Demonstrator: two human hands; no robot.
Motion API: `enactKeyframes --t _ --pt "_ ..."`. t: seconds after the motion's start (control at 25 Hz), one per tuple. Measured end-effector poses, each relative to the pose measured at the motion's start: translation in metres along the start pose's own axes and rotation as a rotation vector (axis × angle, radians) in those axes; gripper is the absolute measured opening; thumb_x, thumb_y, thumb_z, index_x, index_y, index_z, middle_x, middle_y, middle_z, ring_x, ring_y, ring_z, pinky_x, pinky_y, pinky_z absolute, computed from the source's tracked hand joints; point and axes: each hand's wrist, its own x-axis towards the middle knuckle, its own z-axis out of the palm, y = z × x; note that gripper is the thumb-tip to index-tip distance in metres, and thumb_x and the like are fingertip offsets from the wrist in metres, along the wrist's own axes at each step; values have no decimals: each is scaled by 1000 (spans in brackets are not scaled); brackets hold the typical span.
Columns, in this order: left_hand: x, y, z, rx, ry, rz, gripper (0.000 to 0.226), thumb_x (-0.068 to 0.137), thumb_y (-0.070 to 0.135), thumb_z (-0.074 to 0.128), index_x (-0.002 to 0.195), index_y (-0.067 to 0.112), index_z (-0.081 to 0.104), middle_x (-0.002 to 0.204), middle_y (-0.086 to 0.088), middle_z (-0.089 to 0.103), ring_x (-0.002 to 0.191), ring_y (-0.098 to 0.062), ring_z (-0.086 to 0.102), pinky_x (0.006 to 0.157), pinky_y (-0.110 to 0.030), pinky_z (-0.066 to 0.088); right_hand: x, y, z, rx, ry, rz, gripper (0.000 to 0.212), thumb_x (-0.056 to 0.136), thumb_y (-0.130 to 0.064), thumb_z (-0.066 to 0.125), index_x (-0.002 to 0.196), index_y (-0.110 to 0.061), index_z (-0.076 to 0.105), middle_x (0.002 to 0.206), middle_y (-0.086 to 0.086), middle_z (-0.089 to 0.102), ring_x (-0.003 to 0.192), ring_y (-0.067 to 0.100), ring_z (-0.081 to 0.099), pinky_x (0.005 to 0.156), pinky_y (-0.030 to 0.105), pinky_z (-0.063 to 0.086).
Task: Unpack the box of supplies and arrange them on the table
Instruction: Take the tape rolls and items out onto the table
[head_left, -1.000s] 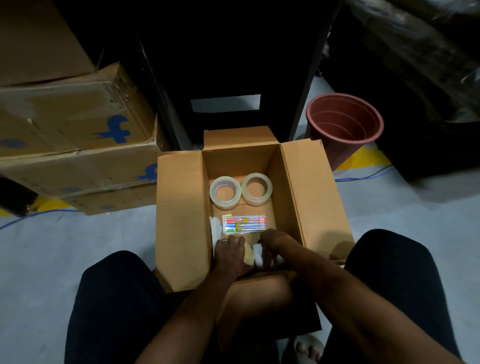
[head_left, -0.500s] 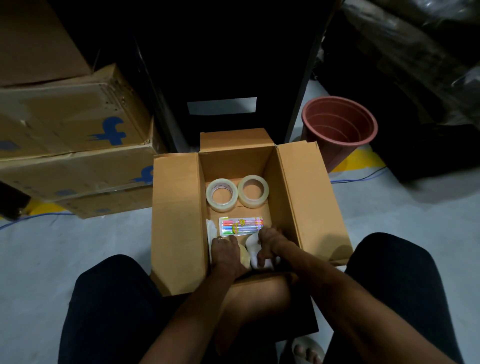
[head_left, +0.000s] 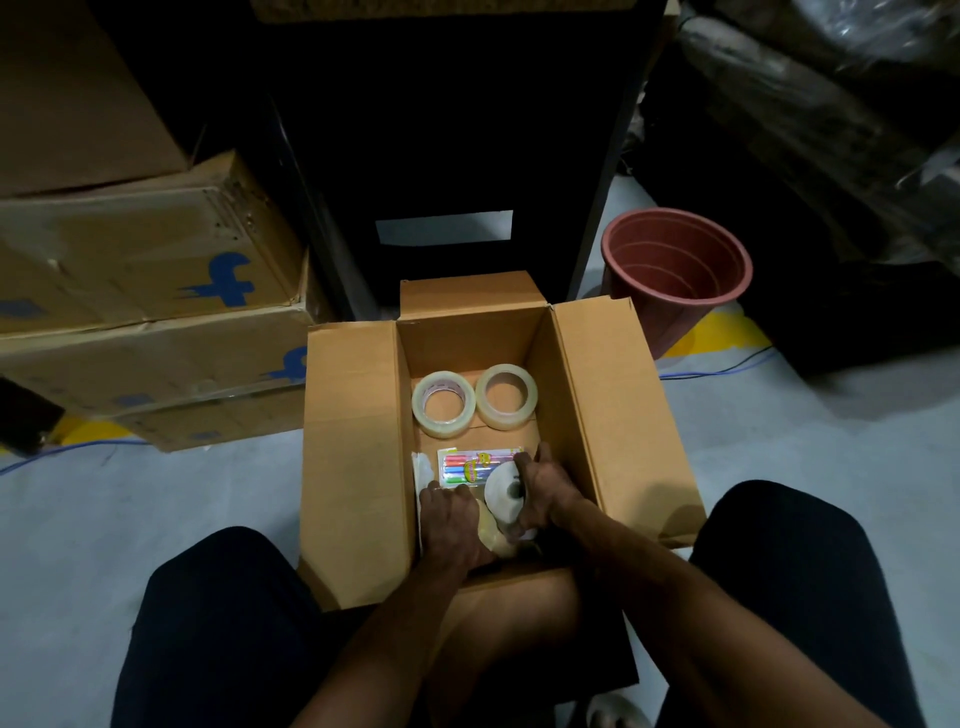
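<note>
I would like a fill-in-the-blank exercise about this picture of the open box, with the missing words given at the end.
1. At the far end of the cardboard box lie ____ rolls of clear tape.
2. The right hand grips a ____ roll lifted near the marker pack.
3. The red-brown pot stands on the floor to the ____ of the box.
4. The left hand is ____ the box.

Missing words: two; white; right; inside

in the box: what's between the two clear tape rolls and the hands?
The pack of colored markers, lying flat on the box floor, nearer the hands than the tape rolls. The right hand overlaps its right end. Head view.
</note>
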Motion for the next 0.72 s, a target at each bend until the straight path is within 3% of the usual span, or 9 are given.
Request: enactKeyframes --t 0.08,0.2,0.36,0.52,0.64,0.72 --pt "4 3 -6 186 -61 -1 95 71 68 63 137 5 38 132 -21 50 127 -36 42 112 -46 23 -1 0 3 90 -29 28 129 47 -40 94 150 -9 23 145 16 25 133 31 40 108 30 37" --pt "7 8 -11 323 -95 14 85 66 68 65 126 12 46 121 -12 59 111 -28 53 97 -41 32 0 1 10 203 -13 27 122 48 -32 95 148 -13 27 138 11 42 126 29 49 99 29 43" --pt "11 4 -2 384 -93 -19 97 72 69 61 143 11 28 134 -18 53 122 -30 47 104 -42 26 4 1 13 229 7 4 126 50 -26 95 152 -18 22 139 10 42 122 32 52 96 32 45" --pt "13 4 -4 315 -70 -35 83 66 63 71 128 14 46 118 -10 63 110 -26 55 96 -39 33 5 -4 12 165 -16 -6 131 52 -29 94 155 -15 14 143 12 35 120 33 54 97 36 47" --pt "12 2 -7 278 -26 -10 76 66 58 71 123 14 48 116 -9 63 109 -26 55 96 -39 33 5 -7 7 111 -8 9 125 48 -33 94 148 -10 23 137 12 43 118 34 55 93 38 47" --pt "10 1 -4 248 -2 5 86 67 60 70 132 11 43 124 -13 57 117 -31 48 104 -43 29 5 -11 -2 13 11 -11 115 45 -34 95 138 -9 32 133 12 46 114 36 56 88 40 48"
